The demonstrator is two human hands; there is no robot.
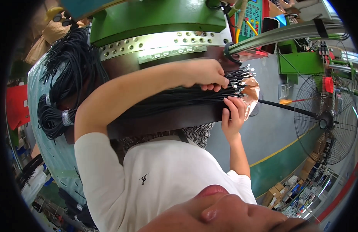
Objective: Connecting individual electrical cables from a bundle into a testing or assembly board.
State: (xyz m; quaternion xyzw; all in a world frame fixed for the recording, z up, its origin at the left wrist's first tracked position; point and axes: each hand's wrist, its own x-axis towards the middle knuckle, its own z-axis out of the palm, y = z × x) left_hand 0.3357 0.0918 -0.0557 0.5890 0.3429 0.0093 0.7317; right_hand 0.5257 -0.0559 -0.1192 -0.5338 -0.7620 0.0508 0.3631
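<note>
Black cables [175, 96] lie in a long bundle across the dark brown bench, their metal-tipped connector ends [237, 83] gathered at the right edge. My left arm reaches over the bundle from the left. Its hand [212, 77] is closed in a pinch just above the cables beside the connectors, apparently on a cable, though the fingers cover most of it. On the near side of the connector ends is my right hand [235, 110]. Its fingers are extended and touch the outer cables, with the thumb apart. Brown paper [252, 96] sits beneath and behind the connectors.
A green machine [159, 23] with a metal fixture strip [173, 53] stands along the bench's far side. Coiled black cables [74, 69] lie at the left. A metal conduit [279, 38] crosses the upper right. A large floor fan [324, 121] stands to the right.
</note>
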